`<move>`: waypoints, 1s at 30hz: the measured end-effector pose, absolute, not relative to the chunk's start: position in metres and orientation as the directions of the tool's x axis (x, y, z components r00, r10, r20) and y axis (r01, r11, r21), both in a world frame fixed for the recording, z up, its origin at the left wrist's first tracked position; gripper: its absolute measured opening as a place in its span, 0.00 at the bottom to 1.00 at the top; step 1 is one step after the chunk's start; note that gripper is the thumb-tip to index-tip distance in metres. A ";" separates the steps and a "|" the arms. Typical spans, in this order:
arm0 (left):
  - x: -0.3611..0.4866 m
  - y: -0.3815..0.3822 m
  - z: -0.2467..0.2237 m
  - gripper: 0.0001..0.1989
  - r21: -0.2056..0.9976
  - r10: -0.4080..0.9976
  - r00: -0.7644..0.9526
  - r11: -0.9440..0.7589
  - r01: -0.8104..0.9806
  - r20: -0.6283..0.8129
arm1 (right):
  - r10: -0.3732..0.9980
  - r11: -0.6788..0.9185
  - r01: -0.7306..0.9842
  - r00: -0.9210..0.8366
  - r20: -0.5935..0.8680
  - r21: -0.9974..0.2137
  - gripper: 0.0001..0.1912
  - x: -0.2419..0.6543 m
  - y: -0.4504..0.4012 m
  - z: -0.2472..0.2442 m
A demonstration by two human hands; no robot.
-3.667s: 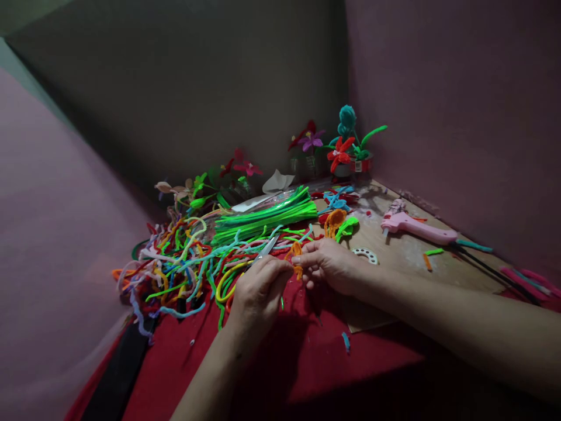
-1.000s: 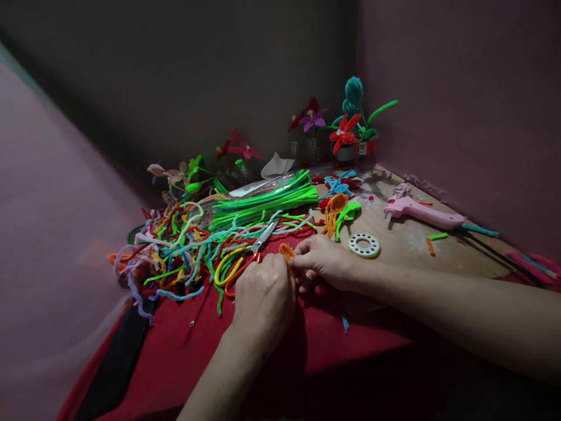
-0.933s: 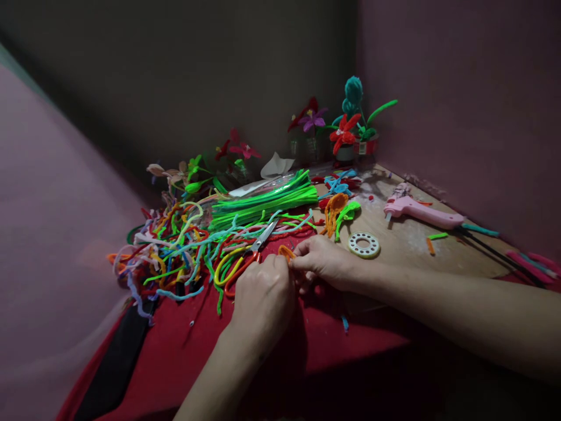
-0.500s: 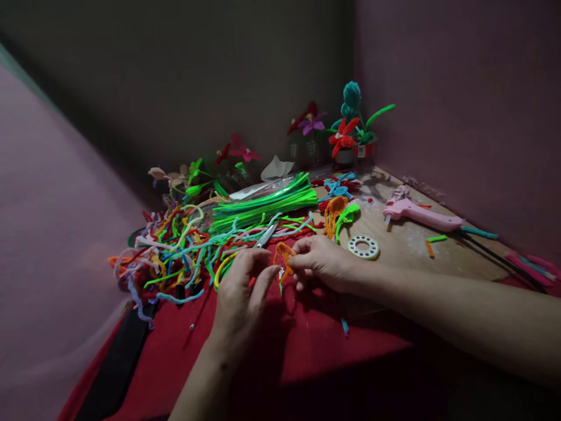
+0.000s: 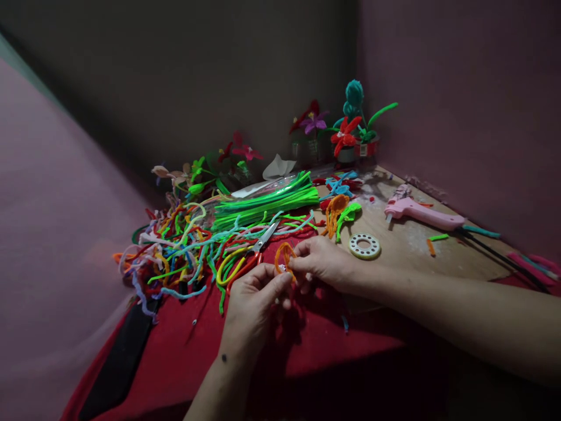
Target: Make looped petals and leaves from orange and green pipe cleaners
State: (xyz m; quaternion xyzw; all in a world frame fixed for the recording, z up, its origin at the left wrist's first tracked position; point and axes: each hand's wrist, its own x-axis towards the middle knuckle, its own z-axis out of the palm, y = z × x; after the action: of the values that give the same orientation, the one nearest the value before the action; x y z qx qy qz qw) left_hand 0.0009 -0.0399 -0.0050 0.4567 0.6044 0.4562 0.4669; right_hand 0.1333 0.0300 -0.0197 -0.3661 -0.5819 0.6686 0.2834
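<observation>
An orange pipe cleaner (image 5: 280, 251) bent into a loop stands up between my two hands, with a small whitish bit at its lower part. My right hand (image 5: 326, 263) pinches the loop's right side between thumb and fingers. From the lower left, my left hand (image 5: 258, 298) closes thumb and forefinger on the bottom of the same piece; the exact contact is partly hidden by the fingers. Just behind my left hand lie scissors (image 5: 265, 237) with red-orange handles, blades partly open, beside a yellow pipe cleaner (image 5: 234, 272).
Loose pipe cleaners (image 5: 175, 257) are heaped at the left, with a green bundle (image 5: 267, 202) behind. A pink glue gun (image 5: 421, 215), a round white disc with holes (image 5: 376, 250) and orange shaped pieces (image 5: 336, 206) lie on the board at right. Pipe-cleaner flowers (image 5: 344, 137) stand at the back.
My left hand has moved right and closed its fingers at the bottom of the orange loop. The scissors' handles, hidden before, now show. My right hand keeps its pinch.
</observation>
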 end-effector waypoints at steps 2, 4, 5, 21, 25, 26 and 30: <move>0.004 -0.043 -0.007 0.08 0.948 0.982 -0.184 0.030 0.315 0.030 | 0.777 -0.164 0.036 -0.611 -0.151 -0.986 0.06 0.134 0.029 -0.019; 0.004 -0.045 -0.011 0.06 0.828 0.944 -0.179 -0.139 0.544 0.276 | 0.743 -0.164 -0.019 -0.660 -0.111 -0.986 0.05 0.135 0.029 -0.020; 0.004 -0.046 -0.013 0.05 0.736 0.912 -0.139 -0.214 0.643 0.386 | 0.727 -0.168 -0.047 -0.681 -0.091 -0.985 0.04 0.136 0.030 -0.021; -0.017 -0.043 -0.002 0.03 0.681 0.961 0.111 -0.258 0.685 0.253 | 0.626 -0.231 -0.167 -0.780 -0.015 -0.958 0.11 0.140 0.031 -0.018; -0.012 -0.043 -0.002 0.07 0.855 0.994 0.053 -0.108 0.507 0.094 | 0.696 -0.265 -0.229 -0.718 -0.021 -0.937 0.10 0.137 0.031 -0.023; -0.010 -0.043 -0.002 0.08 0.891 0.997 0.048 -0.072 0.449 0.056 | 0.703 -0.287 -0.249 -0.710 -0.027 -0.925 0.09 0.137 0.030 -0.025; -0.005 -0.043 -0.006 0.09 0.937 0.997 0.066 0.006 0.349 -0.031 | 0.721 -0.355 -0.284 -0.690 -0.067 -0.891 0.06 0.134 0.032 -0.028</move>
State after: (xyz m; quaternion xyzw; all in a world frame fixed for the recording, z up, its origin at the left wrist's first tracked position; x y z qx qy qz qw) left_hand -0.0050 -0.0427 -0.0055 0.5933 0.5674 0.3806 0.4257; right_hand 0.1343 0.0318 -0.0282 -0.2322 -0.4705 0.7896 0.3181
